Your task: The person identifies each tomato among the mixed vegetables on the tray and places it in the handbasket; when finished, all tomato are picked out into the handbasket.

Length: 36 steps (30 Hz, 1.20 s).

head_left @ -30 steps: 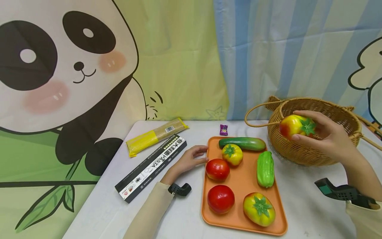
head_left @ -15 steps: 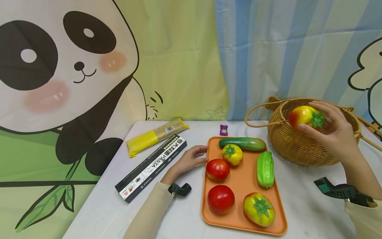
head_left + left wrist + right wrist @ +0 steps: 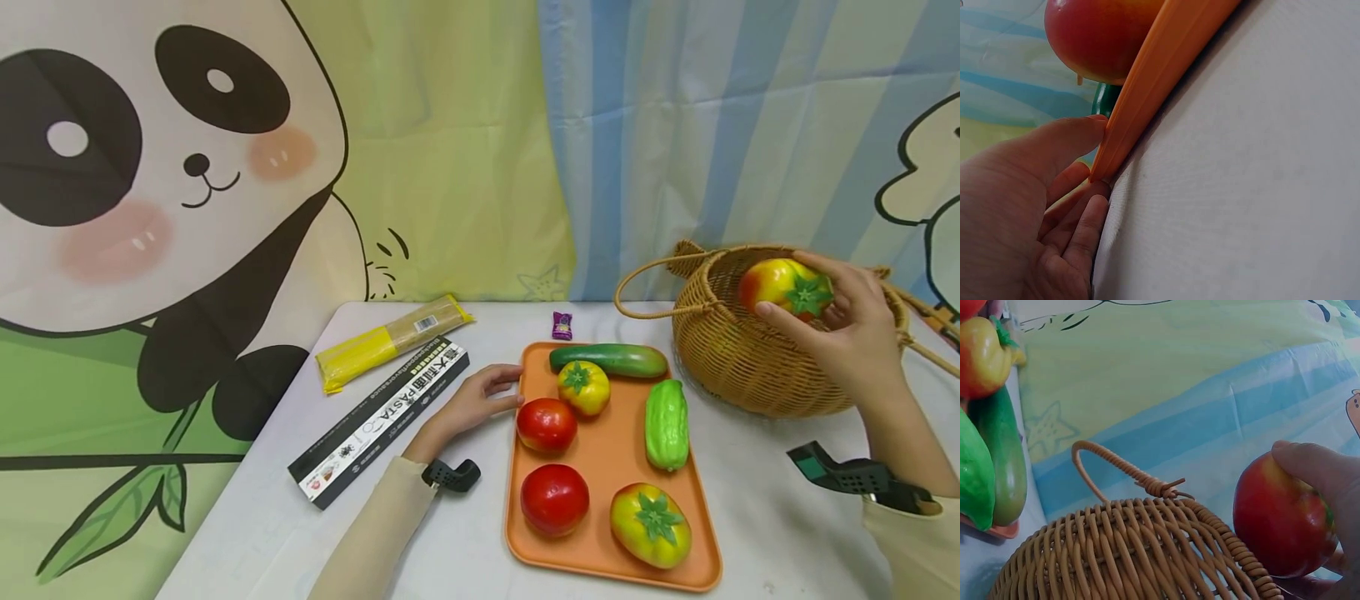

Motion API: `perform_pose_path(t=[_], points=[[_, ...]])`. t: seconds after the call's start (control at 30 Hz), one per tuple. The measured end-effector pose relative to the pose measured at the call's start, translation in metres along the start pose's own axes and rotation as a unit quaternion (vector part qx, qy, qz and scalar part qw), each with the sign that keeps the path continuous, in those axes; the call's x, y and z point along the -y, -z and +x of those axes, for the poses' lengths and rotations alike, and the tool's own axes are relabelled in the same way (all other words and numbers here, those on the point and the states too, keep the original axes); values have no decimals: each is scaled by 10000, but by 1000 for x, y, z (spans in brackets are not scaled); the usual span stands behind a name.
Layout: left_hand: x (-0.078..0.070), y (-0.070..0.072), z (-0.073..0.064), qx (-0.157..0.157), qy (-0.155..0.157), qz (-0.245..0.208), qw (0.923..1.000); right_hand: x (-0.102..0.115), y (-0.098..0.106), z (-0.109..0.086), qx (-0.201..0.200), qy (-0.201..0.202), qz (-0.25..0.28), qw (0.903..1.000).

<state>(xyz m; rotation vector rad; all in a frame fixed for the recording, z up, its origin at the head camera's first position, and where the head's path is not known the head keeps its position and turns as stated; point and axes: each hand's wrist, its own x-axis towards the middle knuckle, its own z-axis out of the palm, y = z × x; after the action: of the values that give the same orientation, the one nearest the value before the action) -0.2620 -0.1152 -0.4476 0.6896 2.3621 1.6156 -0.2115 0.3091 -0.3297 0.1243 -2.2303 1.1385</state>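
My right hand [image 3: 858,325] grips a red-and-yellow tomato [image 3: 780,287] with a green leafy top, over the mouth of a wicker basket [image 3: 765,375]. In the right wrist view, the tomato [image 3: 1279,519] is beside the basket rim [image 3: 1235,540], thumb on top and other fingers partly hidden below. My left hand [image 3: 480,402] rests against the left edge of an orange tray [image 3: 600,475]; in the left wrist view, its thumb touches the tray wall [image 3: 1141,94]. The tray bears two red tomatoes [image 3: 555,500], two yellowish ones [image 3: 651,525], a cucumber [image 3: 609,361] and a light green ridged vegetable [image 3: 667,425].
Left of the tray lie a black-and-white pasta box [image 3: 378,423] and a yellow packet of noodles [image 3: 395,342]. A small purple wrapped sweet [image 3: 562,326] lies behind the tray. The basket's handle [image 3: 637,287] sticks out to the left. A printed curtain [image 3: 465,150] hangs behind the table.
My right hand has carried the tomato right and slightly away from me, from the basket's left front rim to over its opening. The left hand and the tray stay put.
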Motion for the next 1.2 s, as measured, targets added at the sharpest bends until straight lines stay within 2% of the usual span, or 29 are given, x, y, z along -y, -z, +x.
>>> perform_pose_path(t=[0.03,0.23,0.43,0.63,0.83,1.0,1.2], points=[[4,0,1,-15,-1,-9,10000,7,0,-1,20,10,-31,10000],[7,-4,4,0,-29,-82,10000,-1,4,1,291,-81,-359,9989],[5,-5,4,-48,-64,-61,9999,-10,8,4,541,61,-759,9956],[4,-3,5,-48,47,-35,10000,-6,9,5,723,56,-995,9924],[5,-3,5,-46,51,13,10000,-3,9,13,1047,163,-1390,9846],[5,-2,4,-64,-14,24,10000,-12,7,23,1381,280,-1569,9775],[7,-1,3,-66,48,97,9999,-23,5,34,1947,319,-1769,9642]])
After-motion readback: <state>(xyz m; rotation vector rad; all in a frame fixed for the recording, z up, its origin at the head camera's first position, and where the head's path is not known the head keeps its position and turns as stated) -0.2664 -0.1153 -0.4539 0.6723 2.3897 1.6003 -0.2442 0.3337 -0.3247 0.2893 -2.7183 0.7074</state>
